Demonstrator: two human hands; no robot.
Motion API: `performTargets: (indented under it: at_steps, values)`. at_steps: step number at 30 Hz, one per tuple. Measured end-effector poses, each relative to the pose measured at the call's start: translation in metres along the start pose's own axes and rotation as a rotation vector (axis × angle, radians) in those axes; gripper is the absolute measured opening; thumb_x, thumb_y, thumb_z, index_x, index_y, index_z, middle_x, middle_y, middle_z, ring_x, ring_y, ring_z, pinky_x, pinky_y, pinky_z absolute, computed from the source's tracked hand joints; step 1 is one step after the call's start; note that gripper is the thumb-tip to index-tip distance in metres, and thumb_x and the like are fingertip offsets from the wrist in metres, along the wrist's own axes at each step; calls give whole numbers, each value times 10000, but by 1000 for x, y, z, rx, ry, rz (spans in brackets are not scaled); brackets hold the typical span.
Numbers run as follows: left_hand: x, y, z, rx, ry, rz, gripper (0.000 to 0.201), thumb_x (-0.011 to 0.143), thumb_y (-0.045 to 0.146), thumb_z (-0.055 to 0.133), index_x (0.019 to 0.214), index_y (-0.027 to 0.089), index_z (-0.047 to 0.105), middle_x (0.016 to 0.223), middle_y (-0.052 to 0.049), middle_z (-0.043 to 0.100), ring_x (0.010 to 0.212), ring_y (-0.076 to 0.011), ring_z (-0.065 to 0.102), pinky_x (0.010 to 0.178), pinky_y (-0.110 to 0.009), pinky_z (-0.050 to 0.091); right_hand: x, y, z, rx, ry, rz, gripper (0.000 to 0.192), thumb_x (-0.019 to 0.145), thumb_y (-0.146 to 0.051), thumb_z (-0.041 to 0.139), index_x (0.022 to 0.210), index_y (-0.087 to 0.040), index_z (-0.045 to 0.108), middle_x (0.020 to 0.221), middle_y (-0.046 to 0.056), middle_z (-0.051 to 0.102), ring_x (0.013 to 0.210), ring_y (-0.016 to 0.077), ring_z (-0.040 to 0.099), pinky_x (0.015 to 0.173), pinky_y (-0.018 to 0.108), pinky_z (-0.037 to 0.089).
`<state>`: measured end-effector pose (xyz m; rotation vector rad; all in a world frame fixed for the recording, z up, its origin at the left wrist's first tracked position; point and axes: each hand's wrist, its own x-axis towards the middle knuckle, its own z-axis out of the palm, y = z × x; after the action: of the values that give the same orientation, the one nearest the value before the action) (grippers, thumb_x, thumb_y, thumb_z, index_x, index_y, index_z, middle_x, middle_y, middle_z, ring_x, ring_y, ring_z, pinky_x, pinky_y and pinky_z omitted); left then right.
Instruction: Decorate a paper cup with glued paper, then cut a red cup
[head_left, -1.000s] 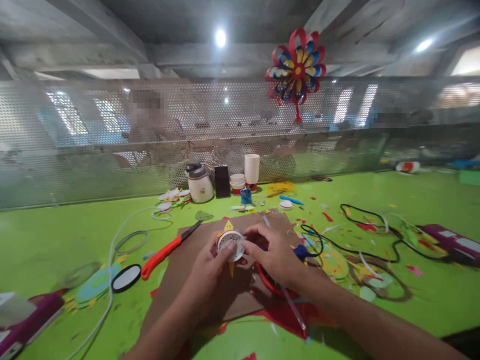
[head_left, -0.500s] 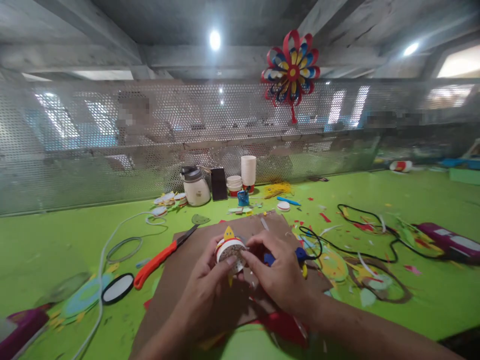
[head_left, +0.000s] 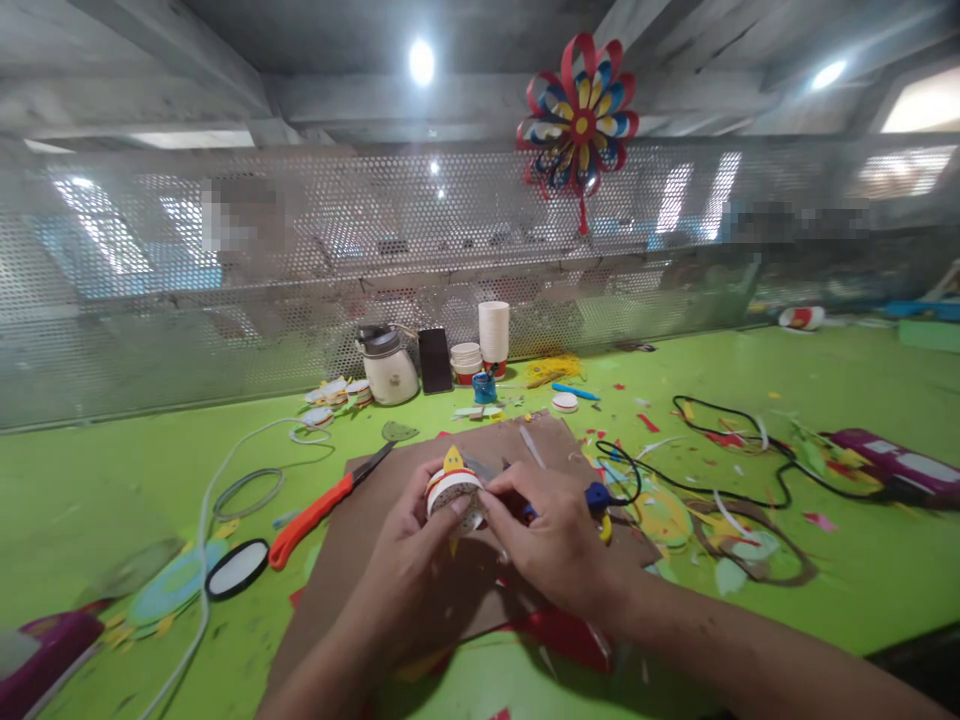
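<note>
My left hand (head_left: 411, 560) holds a small round white paper craft piece (head_left: 452, 490) with a red edge and a yellow pointed bit on top, just above a brown cardboard sheet (head_left: 360, 545). My right hand (head_left: 551, 540) pinches the right side of the same piece with its fingertips. A blue tool (head_left: 598, 497) with a black cord lies just right of my right hand.
An orange-handled cutter (head_left: 315, 512) lies left of the cardboard. Stacked white paper cups (head_left: 493, 335), a white jar (head_left: 390, 368) and a black phone (head_left: 435, 360) stand along the perforated metal screen (head_left: 150, 300). Black cable (head_left: 735, 445) and paper scraps cover the green table (head_left: 862, 560). A paper pinwheel (head_left: 578, 112) hangs above.
Both hands have stayed on the round craft piece and turned it slightly. The view has shifted a little, and the blue tool now shows beside my right hand.
</note>
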<state>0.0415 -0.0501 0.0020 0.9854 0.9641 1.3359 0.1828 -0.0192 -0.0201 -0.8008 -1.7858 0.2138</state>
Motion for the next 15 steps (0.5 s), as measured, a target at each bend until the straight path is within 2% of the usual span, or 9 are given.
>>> performTargets:
  at_steps: [3,15]
  values:
    - [2,0,-1,18,14,16,367,748,248,736,1070,194,568,854,-10,681,728,-131,618,670,-213,497,1,-2,0,-12,-10,12,122,843,-162,588,726,-175,620,624,11,645,557,128,580,552,235,406]
    - [7,-10,-14,31,-82,21,287,815,338,688,1039,205,569,837,-13,638,726,-158,605,687,-277,487,0,-1,2,76,-39,94,119,865,-217,605,755,-182,639,671,15,660,607,142,595,577,252,441]
